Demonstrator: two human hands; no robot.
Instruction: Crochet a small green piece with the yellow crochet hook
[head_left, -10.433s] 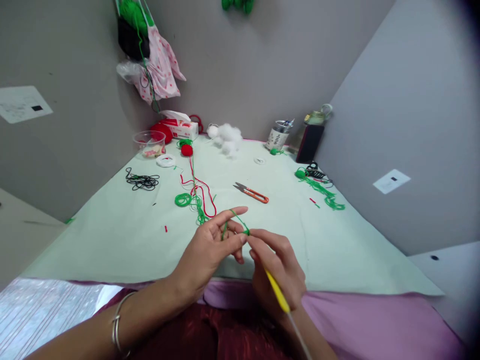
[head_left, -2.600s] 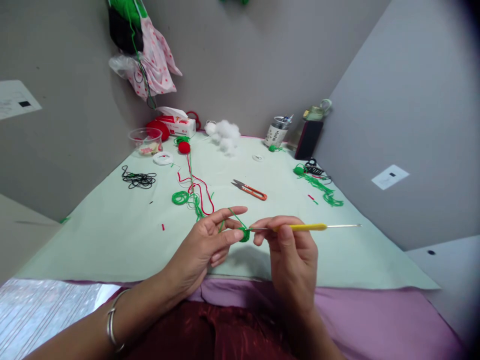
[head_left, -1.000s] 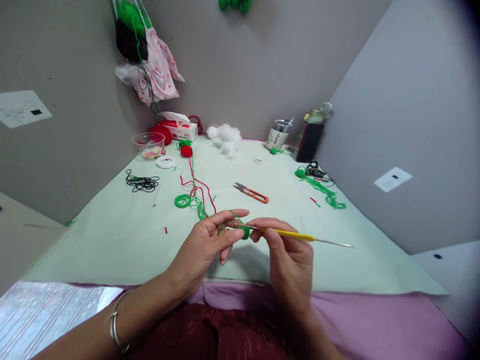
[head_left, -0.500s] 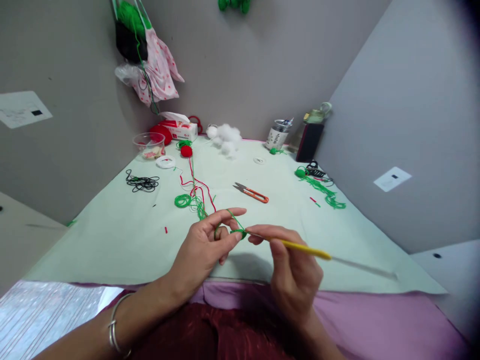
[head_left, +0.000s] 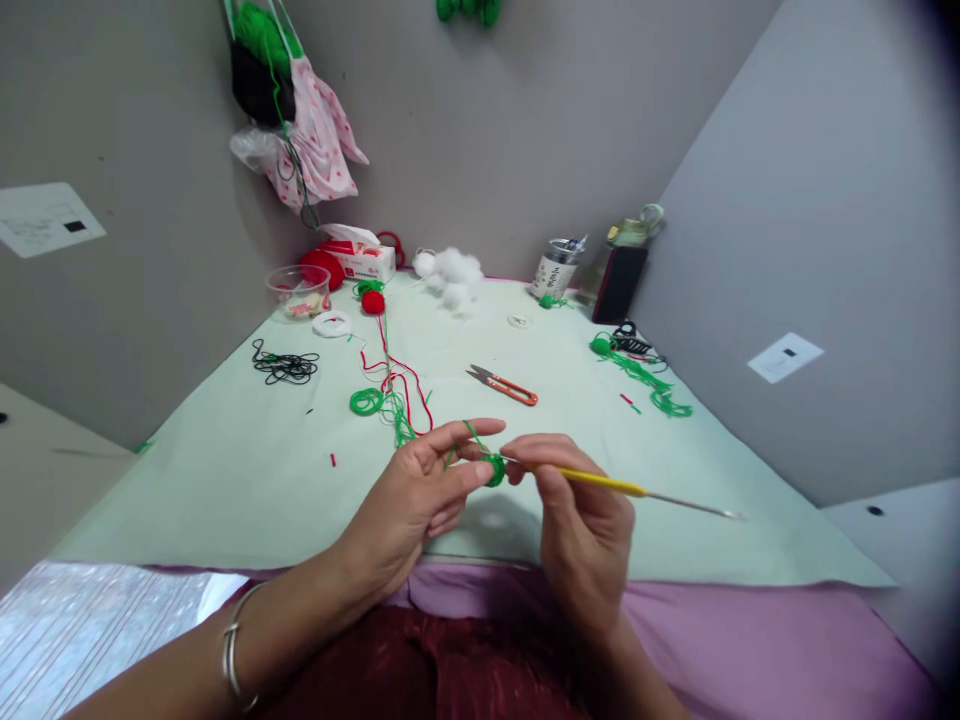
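Observation:
Between the thumb and fingers of my left hand (head_left: 420,495) is pinched a small green crochet piece (head_left: 494,470). Green yarn (head_left: 474,436) runs from it up over my raised left index finger. My right hand (head_left: 589,530) grips a double-ended crochet hook (head_left: 604,483) by its yellow handle, like a pen. One metal end points left and meets the green piece, its tip hidden there; the other end sticks out to the right. Loose green yarn (head_left: 401,425) lies just beyond my left hand.
Orange thread snips (head_left: 504,385) lie ahead of my hands. Black cord (head_left: 285,364), red yarn (head_left: 405,375) and a plastic tub (head_left: 298,293) are on the left. White stuffing (head_left: 456,275), a pen tin (head_left: 555,272), a bottle (head_left: 631,234) and green yarn strands (head_left: 649,380) sit farther back and right.
Both hands have shifted a little, the left one to the right. The green piece has turned and shows more of its face. The hook has moved left and its far end is sharper.

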